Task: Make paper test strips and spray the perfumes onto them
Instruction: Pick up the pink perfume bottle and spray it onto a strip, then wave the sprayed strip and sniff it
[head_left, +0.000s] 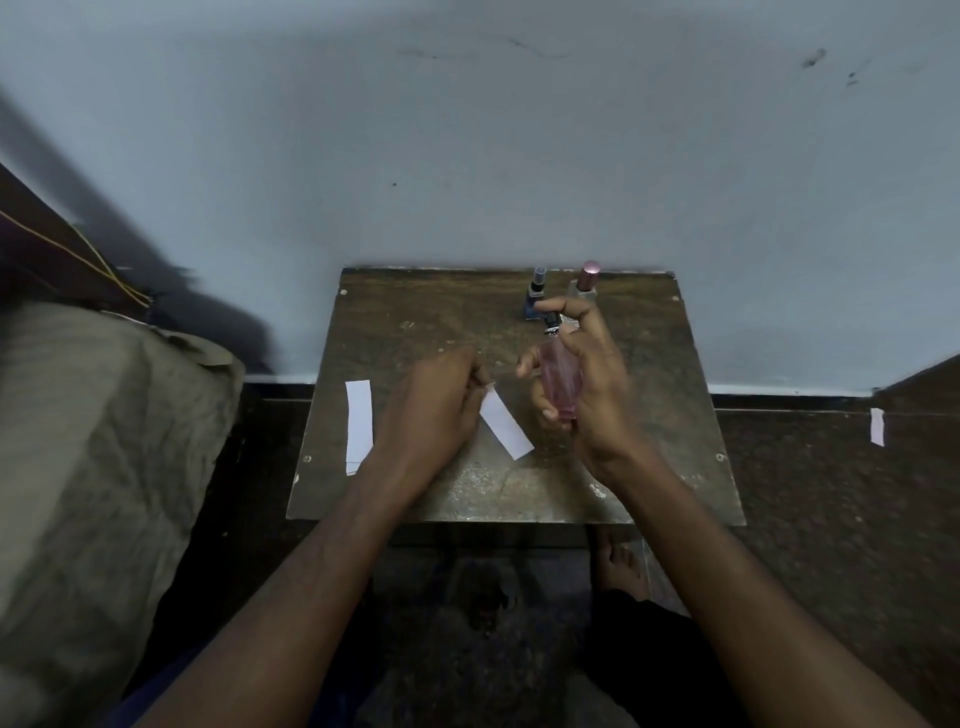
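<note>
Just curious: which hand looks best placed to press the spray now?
Probably the right hand: it holds the pink perfume bottle with a finger on the nozzle. The left hand is busy holding the paper strip.

- Pale blue-grey wall (519, 156) fills the upper half, scuffed with dark marks at 1 o'clock.
- Dark speckled floor (831, 493) spreads from 3 to 6 o'clock.
- Worn brown table (415, 312) sits at centre.
- Crumpled olive cloth (104, 441) lies at 9 o'clock.
- Dim light.

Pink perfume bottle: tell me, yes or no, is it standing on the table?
No, the right hand holds the pink perfume bottle up above the table.
</note>
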